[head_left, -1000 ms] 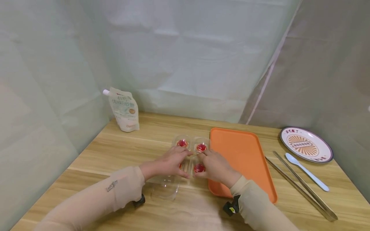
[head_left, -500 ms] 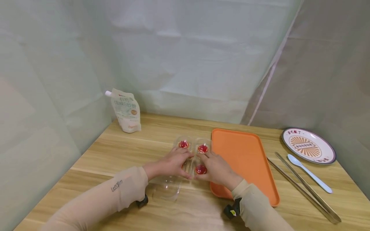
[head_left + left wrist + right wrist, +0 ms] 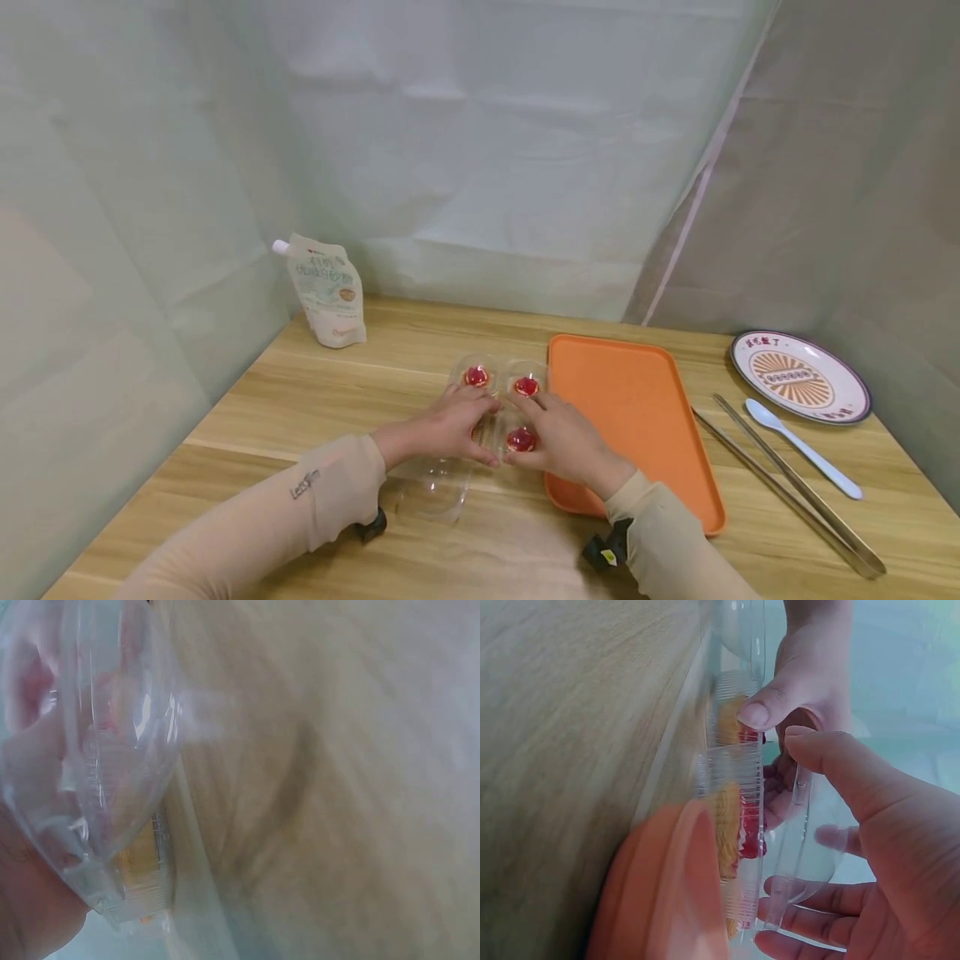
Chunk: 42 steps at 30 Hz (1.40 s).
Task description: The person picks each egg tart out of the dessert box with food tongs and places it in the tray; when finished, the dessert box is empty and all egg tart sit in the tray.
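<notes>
A clear plastic clamshell holds several small tarts, yellow-crusted with glossy red tops, such as the tart at its back left. My left hand grips its left part, thumb along the near edge. An open clear flap lies under and in front of that hand and fills the left of the left wrist view. My right hand reaches over the right part. In the right wrist view its thumb and fingers hold a clear lid, tilted close over the tart below. Both thumbs nearly meet.
An orange tray lies right beside the clamshell. Beyond it are metal tongs, a light-blue spoon and a patterned plate. A spouted pouch stands at the back left. Fabric walls enclose the table.
</notes>
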{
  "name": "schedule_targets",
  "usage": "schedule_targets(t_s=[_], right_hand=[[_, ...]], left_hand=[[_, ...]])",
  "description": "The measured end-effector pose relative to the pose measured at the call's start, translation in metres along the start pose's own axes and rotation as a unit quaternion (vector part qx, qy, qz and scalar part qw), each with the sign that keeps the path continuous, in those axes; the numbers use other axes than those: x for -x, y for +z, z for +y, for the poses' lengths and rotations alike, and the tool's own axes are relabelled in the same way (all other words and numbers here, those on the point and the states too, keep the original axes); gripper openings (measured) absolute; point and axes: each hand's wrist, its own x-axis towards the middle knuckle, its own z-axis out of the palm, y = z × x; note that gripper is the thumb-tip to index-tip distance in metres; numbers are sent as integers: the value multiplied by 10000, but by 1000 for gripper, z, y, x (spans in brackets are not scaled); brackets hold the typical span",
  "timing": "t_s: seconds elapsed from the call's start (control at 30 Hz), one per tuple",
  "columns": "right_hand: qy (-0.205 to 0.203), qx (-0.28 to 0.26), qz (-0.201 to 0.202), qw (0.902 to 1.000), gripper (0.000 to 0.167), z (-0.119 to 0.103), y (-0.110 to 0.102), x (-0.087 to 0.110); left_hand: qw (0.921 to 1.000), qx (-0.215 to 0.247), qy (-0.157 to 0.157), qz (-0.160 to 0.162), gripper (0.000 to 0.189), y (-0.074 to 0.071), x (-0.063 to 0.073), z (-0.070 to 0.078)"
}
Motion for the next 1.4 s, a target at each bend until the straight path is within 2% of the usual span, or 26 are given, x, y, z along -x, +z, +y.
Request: schedule_targets(t_s=[0.27,0.53,0.7,0.87,1.03,1.17,1.4], right_hand=[[-30,-152,277,9995,81,-2,-8,8],[-108,-187,702,9973,76,-7,-20,17],[-265,-27,986,9948,76,-8,-24,22],[-377,-104,1219,9918,76,-8,-26,25],[-424,-358,1440,9880,80,-8,-27,30],[-461,-768,1617,9828,82,-7,-25,33],[-490,-1246,1773,9750,81,-6,-22,39]], left_hand=[[9999,136,56,47,78,-1,2,-1],[9994,278,125,161,79,-11,6,2],[9985,241,331,375,78,-17,8,6],[9967,305,464,597,78,-21,11,12],[9937,604,541,769,81,-21,16,19],[9900,928,557,906,83,-18,20,24],[9860,1135,602,1066,89,-15,28,33]])
